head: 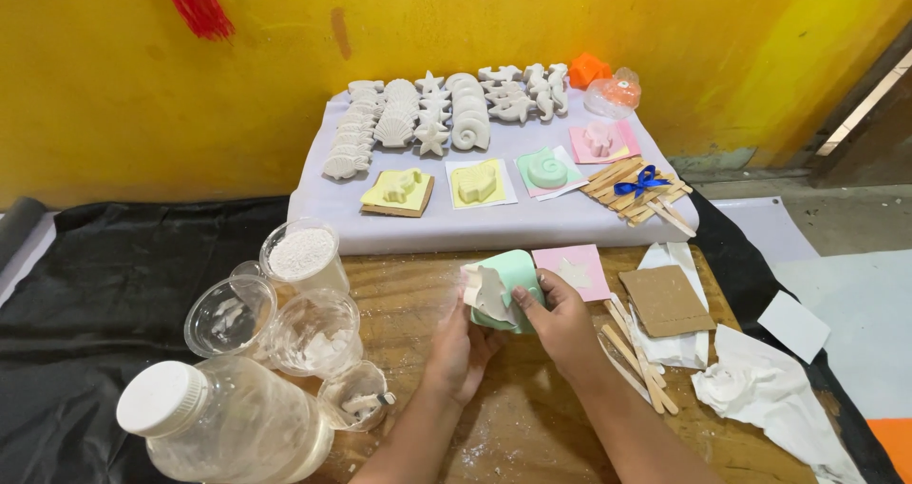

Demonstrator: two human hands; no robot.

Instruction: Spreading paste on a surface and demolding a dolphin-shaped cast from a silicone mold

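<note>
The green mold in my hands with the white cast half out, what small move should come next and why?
Probably keep flexing the green mold back with the right hand while the left hand supports the white cast. The cast looks only partly out of the mold, held above the wooden board, so peeling gently seems safer than pulling.

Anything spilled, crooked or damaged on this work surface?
White powder dusts the wooden board around the hands, and crumpled white paper lies at its right edge. The plaster shapes sit in tidy rows, undamaged.
</note>
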